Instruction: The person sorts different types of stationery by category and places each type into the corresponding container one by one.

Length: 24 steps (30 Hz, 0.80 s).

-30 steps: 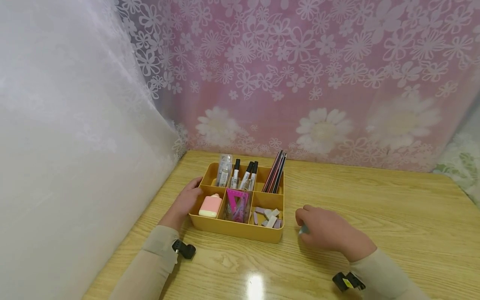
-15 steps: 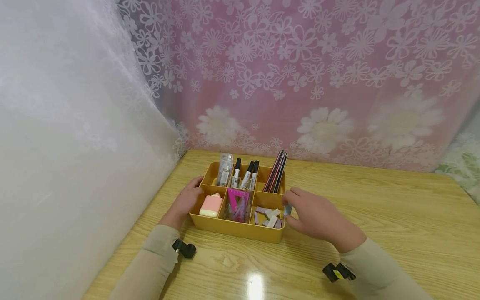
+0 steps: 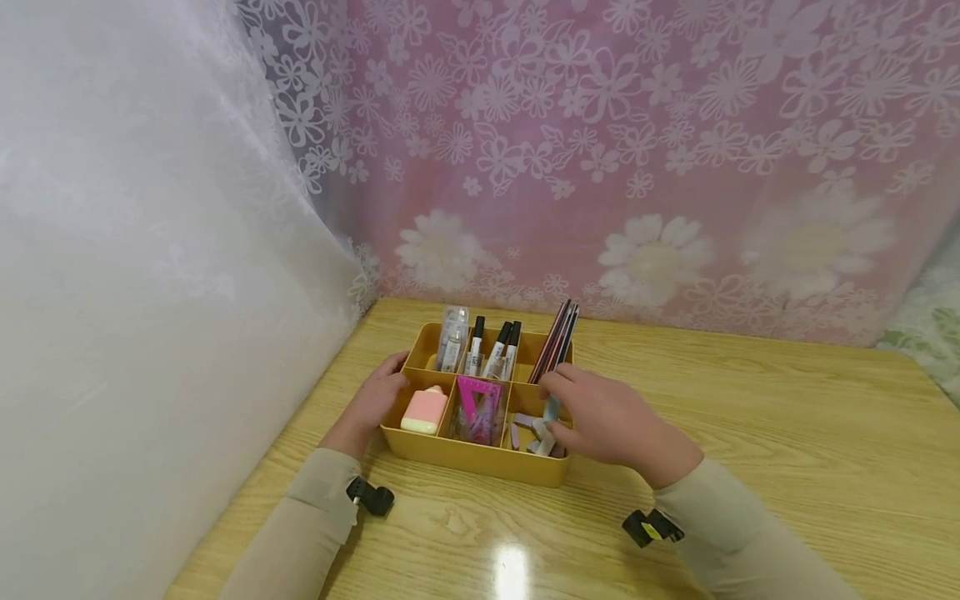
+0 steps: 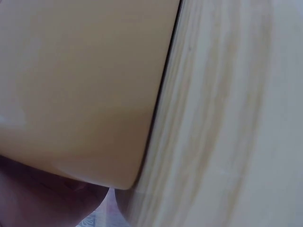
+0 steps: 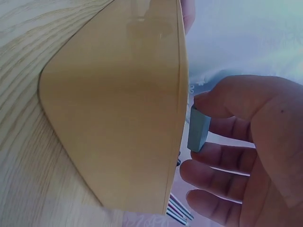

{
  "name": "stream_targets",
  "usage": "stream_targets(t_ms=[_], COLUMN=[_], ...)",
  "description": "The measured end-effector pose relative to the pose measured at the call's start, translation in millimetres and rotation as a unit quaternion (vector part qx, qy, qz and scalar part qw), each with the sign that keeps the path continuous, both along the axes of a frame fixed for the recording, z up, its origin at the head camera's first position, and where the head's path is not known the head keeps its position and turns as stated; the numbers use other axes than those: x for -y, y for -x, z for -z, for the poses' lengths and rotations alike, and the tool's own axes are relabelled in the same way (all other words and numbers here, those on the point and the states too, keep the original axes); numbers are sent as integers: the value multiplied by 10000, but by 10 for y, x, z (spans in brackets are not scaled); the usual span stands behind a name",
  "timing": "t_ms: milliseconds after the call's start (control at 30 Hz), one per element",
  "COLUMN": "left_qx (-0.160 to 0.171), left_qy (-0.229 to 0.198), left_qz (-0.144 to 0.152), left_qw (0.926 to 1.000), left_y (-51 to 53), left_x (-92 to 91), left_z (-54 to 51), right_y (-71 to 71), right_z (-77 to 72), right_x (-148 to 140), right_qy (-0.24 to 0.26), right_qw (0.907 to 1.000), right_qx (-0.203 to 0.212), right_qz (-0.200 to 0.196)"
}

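A yellow organizer box (image 3: 472, 457) with several compartments stands on the table. My left hand (image 3: 373, 400) grips its left wall, the thumb at the rim; in the left wrist view part of that hand (image 4: 45, 201) shows past the box's edge. My right hand (image 3: 611, 421) is above the front right compartment, pinching a light blue eraser (image 5: 198, 128) between thumb and fingers. Under it lie several lilac and white erasers (image 3: 522, 420), partly hidden by the hand. The eraser is beyond the box's rim in the right wrist view.
Other compartments hold a pink and cream bottle (image 3: 424, 410), a magenta set square (image 3: 480, 400), black-capped markers (image 3: 495, 350), a clear plastic pack (image 3: 452, 337) and upright pencils (image 3: 555, 342). A white curtain (image 3: 150, 250) hangs at left, a pink floral one (image 3: 525, 208) behind.
My right hand has moved left from the table beside the box, over its right rim, to the front right compartment with the blue eraser. The left hand has stayed at the box.
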<state>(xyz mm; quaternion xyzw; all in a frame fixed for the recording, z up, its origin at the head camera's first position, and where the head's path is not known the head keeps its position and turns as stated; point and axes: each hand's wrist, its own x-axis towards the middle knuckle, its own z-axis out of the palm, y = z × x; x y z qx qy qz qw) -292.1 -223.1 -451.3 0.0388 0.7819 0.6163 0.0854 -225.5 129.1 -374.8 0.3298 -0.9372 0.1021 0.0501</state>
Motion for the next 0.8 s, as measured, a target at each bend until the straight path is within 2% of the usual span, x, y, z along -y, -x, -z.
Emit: stream_targets(t_ms=[367,800], left_qx=[-80,-66], left_qy=[176,73], left_qz=[-180,-6], left_qw=[9997,10000], left_y=[-63,-100], left_x=[-35,-60], left_z=[13,-36], right_y=[32,-26], right_z=[2,23], right_x=[103,-21], right_qy=[-122,-106], right_qw=[9996,9998], right_qx=[-48,152], right_qz=[-234,120])
